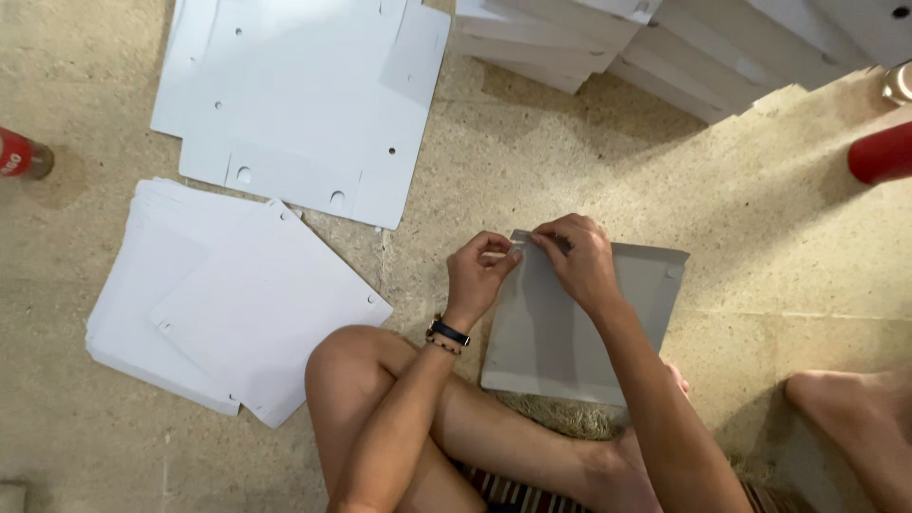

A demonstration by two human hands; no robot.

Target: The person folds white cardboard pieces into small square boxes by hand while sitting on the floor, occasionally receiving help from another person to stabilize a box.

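Speckled beige floor [532, 161] carries everything, with the person sitting cross-legged on it. A grey cardboard sheet [570, 332] lies flat on the floor just in front of the crossed legs. The left hand [478, 275] and right hand [578, 258] meet at its far edge, each grip narrow, pinching the top-left corner between fingertips. A dark wristband [447, 333] circles the left wrist. To the left lies a fanned pile of white sheets [228, 304]; beyond it, larger white die-cut blanks [304, 95]. Stacked white bundles [684, 47] sit at the top right, and a red cylinder [882, 152] at the right edge.
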